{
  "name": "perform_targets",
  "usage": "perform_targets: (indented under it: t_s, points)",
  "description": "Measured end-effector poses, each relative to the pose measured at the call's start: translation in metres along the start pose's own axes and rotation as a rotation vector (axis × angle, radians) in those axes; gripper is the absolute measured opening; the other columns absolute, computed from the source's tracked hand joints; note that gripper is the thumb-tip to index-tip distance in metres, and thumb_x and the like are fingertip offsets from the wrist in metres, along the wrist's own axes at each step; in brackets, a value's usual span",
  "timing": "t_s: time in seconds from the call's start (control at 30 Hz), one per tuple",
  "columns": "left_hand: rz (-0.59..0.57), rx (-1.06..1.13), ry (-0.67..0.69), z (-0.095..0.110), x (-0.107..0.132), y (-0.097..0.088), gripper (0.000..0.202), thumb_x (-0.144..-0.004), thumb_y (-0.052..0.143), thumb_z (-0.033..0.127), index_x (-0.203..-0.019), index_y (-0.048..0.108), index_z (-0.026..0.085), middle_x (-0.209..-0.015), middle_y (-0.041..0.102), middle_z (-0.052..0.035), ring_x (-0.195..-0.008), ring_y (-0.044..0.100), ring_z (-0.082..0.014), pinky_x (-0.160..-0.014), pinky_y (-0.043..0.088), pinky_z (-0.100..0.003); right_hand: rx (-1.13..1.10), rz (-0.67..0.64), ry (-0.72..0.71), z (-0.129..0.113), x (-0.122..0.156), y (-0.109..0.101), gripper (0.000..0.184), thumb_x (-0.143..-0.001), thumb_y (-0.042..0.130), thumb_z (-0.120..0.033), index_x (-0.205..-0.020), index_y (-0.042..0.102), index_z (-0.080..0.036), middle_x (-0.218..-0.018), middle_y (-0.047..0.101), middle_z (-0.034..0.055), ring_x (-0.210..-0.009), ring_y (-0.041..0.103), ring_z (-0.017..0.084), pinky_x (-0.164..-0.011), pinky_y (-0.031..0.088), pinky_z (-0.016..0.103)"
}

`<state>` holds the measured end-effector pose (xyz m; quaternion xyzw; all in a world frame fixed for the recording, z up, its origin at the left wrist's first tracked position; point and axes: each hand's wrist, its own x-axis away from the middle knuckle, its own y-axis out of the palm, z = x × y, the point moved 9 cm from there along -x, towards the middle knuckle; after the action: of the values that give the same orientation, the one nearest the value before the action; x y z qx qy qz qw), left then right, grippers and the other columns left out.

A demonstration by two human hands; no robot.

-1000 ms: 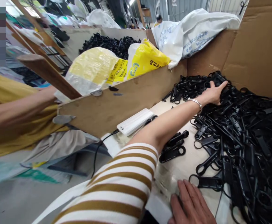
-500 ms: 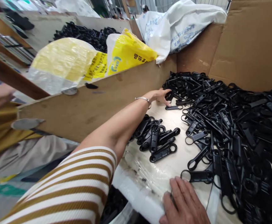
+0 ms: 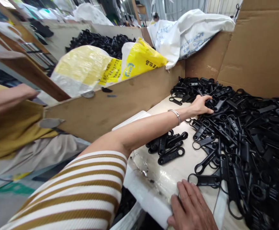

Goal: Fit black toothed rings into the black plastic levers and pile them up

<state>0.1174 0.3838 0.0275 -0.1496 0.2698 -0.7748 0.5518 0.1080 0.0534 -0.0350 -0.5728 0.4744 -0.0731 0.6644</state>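
Observation:
My left hand (image 3: 201, 104) is stretched out to the far side of the table. It touches a large heap of black plastic parts (image 3: 237, 127), each a flat bar with a ring at one end. Thumb and index finger are spread apart over the heap; the other fingers are partly hidden. A smaller group of the same parts (image 3: 170, 155) lies nearer, partly behind my left forearm. Resting on the table (image 3: 180, 175) near its front edge is my right hand (image 3: 193, 206), fingers extended and holding nothing, just below a black ring-ended part (image 3: 206, 180).
A low brown board (image 3: 120, 108) borders the table on the left, and tall cardboard (image 3: 261, 48) stands behind the heap. Yellow-and-white bags (image 3: 141, 62) and a white sack (image 3: 189, 32) drape over the edges. Another person's arm (image 3: 12, 97) shows at left.
My left hand has moved right, from the heap's left end further over the heap. My right hand stays on the table. The view has shifted slightly.

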Motion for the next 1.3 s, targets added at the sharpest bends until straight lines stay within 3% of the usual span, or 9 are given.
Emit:
perform_targets:
  t_s: [0.1, 0.2, 0.3, 0.4, 0.47, 0.53, 0.73, 0.9, 1.3]
  points:
    - [-0.086, -0.085, 0.162, 0.039, 0.003, 0.016, 0.065, -0.066, 0.078, 0.022, -0.128, 0.06, 0.024, -0.128, 0.049, -0.0069, -0.121, 0.05, -0.0251, -0.106, 0.042, -0.034, -0.006, -0.008, 0.004, 0.002, -0.003, -0.004, 0.033, -0.088, 0.061, -0.047, -0.103, 0.066, -0.019, -0.112, 0.072, 0.0142, -0.109, 0.067, 0.028, -0.089, 0.058, 0.037]
    - [-0.348, -0.111, 0.471, 0.09, 0.018, 0.035, 0.051, -0.076, 0.067, 0.021, -0.126, 0.062, 0.019, -0.133, 0.054, -0.0079, -0.127, 0.047, -0.0262, -0.105, 0.042, -0.035, -0.032, -0.034, 0.003, 0.003, -0.004, -0.005, 0.032, -0.089, 0.059, -0.047, -0.105, 0.066, -0.019, -0.114, 0.072, 0.0143, -0.11, 0.066, 0.028, -0.091, 0.057, 0.038]
    - [-0.512, 0.01, 0.58, 0.114, 0.028, 0.02, 0.048, -0.082, 0.056, 0.02, -0.129, 0.06, 0.023, -0.141, 0.053, -0.0029, -0.116, 0.056, -0.0226, -0.092, 0.05, -0.033, -0.046, -0.048, -0.003, 0.004, -0.005, -0.006, 0.032, -0.089, 0.06, -0.045, -0.107, 0.065, -0.019, -0.116, 0.071, 0.0147, -0.11, 0.066, 0.027, -0.091, 0.057, 0.038]
    - [-0.357, -0.107, 0.442, 0.091, 0.011, -0.028, 0.05, -0.083, 0.05, 0.019, -0.131, 0.058, 0.025, -0.126, 0.064, -0.0014, -0.102, 0.061, -0.0197, -0.085, 0.051, -0.032, -0.04, -0.047, -0.008, 0.002, -0.005, -0.006, 0.033, -0.09, 0.059, -0.045, -0.107, 0.065, -0.018, -0.115, 0.071, 0.0153, -0.111, 0.066, 0.028, -0.09, 0.058, 0.039]
    - [-0.185, -0.434, 0.251, 0.049, -0.004, -0.063, 0.047, -0.079, 0.048, 0.014, -0.124, 0.063, 0.019, -0.11, 0.069, -0.0036, -0.101, 0.062, -0.0204, -0.088, 0.049, -0.031, -0.029, -0.033, -0.005, 0.002, -0.005, -0.006, 0.033, -0.09, 0.057, -0.045, -0.106, 0.065, -0.018, -0.115, 0.071, 0.0154, -0.111, 0.066, 0.029, -0.09, 0.058, 0.039]
    - [-0.184, -0.7, 0.056, -0.002, -0.01, -0.084, 0.047, -0.072, 0.054, 0.013, -0.117, 0.067, 0.017, -0.104, 0.071, -0.005, -0.105, 0.061, -0.024, -0.093, 0.045, -0.031, -0.02, -0.017, -0.001, 0.001, -0.005, -0.007, 0.033, -0.09, 0.057, -0.046, -0.105, 0.065, -0.018, -0.114, 0.071, 0.0151, -0.11, 0.066, 0.028, -0.09, 0.058, 0.038]
    - [-0.28, -0.787, -0.043, -0.091, -0.015, -0.081, 0.091, -0.059, 0.064, 0.019, -0.146, 0.039, 0.022, -0.138, 0.057, -0.0101, -0.121, 0.053, -0.027, -0.098, 0.043, -0.032, -0.021, -0.011, -0.007, 0.002, -0.006, -0.007, 0.033, -0.089, 0.058, -0.049, -0.103, 0.065, -0.019, -0.111, 0.072, 0.0142, -0.109, 0.066, 0.028, -0.088, 0.058, 0.037]
    - [-0.335, -0.785, -0.002, -0.104, -0.024, -0.063, 0.085, -0.06, 0.065, 0.02, -0.142, 0.044, 0.024, -0.126, 0.064, -0.0078, -0.112, 0.058, -0.0259, -0.093, 0.045, -0.03, -0.026, -0.007, -0.009, 0.003, -0.005, -0.009, 0.031, -0.093, 0.052, -0.045, -0.104, 0.065, -0.019, -0.112, 0.072, 0.0132, -0.108, 0.066, 0.027, -0.087, 0.058, 0.038]
    - [-0.258, -0.611, 0.018, -0.081, -0.011, -0.052, 0.057, -0.055, 0.064, 0.01, -0.11, 0.067, 0.024, -0.094, 0.069, -0.003, -0.089, 0.063, -0.0212, -0.079, 0.049, -0.026, -0.03, -0.065, -0.003, 0.004, -0.008, -0.012, 0.03, -0.091, 0.059, -0.044, -0.107, 0.064, -0.019, -0.117, 0.07, 0.0147, -0.113, 0.065, 0.028, -0.091, 0.056, 0.039]
